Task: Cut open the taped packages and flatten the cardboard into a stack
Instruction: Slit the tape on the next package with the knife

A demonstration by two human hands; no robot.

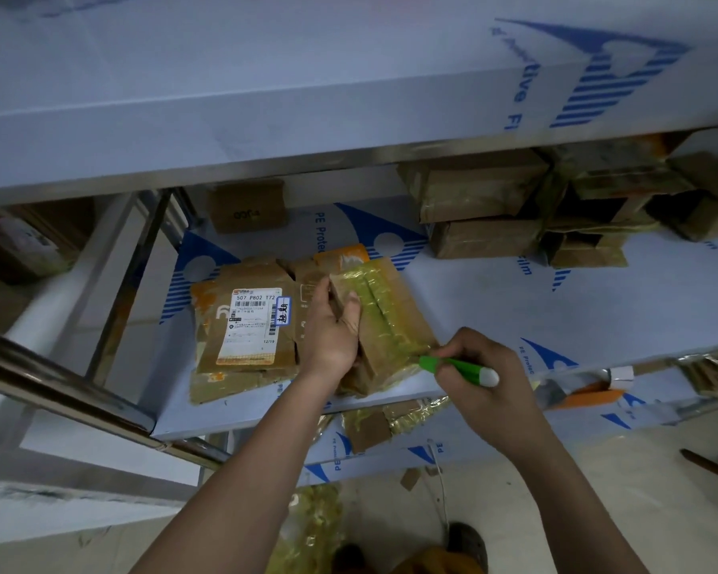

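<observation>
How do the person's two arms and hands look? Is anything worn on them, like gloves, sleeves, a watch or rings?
Both forearms are bare as far as the picture shows; no sleeve comes into view. The left hand and the right hand wear no gloves. No watch, bracelet or ring is visible on the wrists or on the fingers that show.

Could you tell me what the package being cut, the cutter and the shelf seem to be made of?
Package: brown cardboard, wrapped in glossy yellowish tape that wrinkles and shines.
Cutter: probably plastic, with a smooth green body and a white end.
Shelf: likely metal under printed protective film; bare steel rails show.
</observation>
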